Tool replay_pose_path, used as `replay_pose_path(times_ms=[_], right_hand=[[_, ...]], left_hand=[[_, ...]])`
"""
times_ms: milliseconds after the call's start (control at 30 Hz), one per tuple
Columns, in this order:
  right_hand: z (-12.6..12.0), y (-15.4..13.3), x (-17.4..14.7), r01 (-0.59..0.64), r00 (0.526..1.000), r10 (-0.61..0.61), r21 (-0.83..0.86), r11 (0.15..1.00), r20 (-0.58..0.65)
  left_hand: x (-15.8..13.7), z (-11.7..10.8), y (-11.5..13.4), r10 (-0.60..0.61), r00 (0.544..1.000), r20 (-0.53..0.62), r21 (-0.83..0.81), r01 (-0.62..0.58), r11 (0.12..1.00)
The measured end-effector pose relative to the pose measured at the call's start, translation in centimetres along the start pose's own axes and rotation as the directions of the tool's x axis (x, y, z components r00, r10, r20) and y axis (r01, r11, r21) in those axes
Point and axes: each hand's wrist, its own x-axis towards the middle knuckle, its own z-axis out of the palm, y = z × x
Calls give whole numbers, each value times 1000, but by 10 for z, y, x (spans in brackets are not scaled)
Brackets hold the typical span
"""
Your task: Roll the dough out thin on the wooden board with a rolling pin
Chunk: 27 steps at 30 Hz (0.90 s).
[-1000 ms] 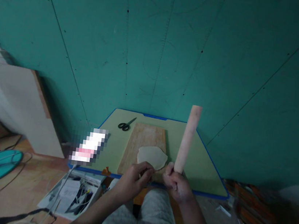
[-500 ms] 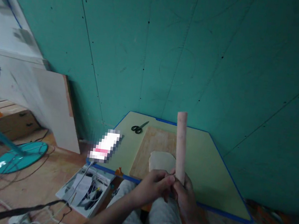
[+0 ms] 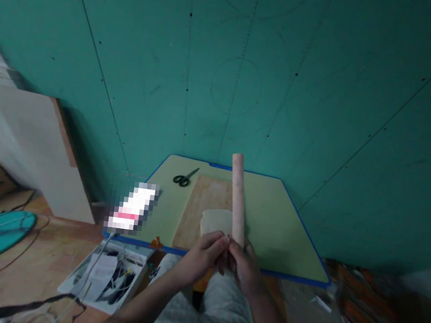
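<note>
A flattened sheet of dough point(image 3: 215, 221) is lying on the near part of a wooden cutting board point(image 3: 207, 191), straight ahead of the hands, its right side disappearing behind a wooden rolling pin point(image 3: 239, 201) and its near edge behind the fingers. The pin is pointing away from the person, its long axis running roughly the same way as the board's long side but leaning a little left at the far end; it appears to be rising clear of the board, though its height is hard to judge. The right hand point(image 3: 245, 265) is wrapping the pin's near end with curled fingers, just right of the dough, while its thumb and fingertips are meeting those of the left hand point(image 3: 203, 252). The left hand is curling its fingers nearly together at the dough's near edge, and of the two it is lying nearer the dough; whether it is touching the dough or pinching some small thing cannot be told. Around them, the pale green tabletop point(image 3: 288, 240) is stretching out inside a blue rim, with black-handled scissors point(image 3: 184, 179) resting beyond the board's left side, well apart from both hands.
</note>
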Motion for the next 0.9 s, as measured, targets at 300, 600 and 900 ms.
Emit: replay_pose_path(times_ms=[300, 600, 900], right_hand=[[-30, -19, 12, 164, 969, -186, -139, 977, -164], [-76, -6, 23, 110, 848, -300, -409, 906, -437], [-70, -6, 14, 136, 874, -338, -492, 860, -348]], left_hand=[[22, -38, -5, 136, 957, -256, 611, 52, 790], [56, -63, 8, 29, 976, -214, 972, 210, 102], [79, -62, 14, -108, 954, -281, 946, 294, 133]])
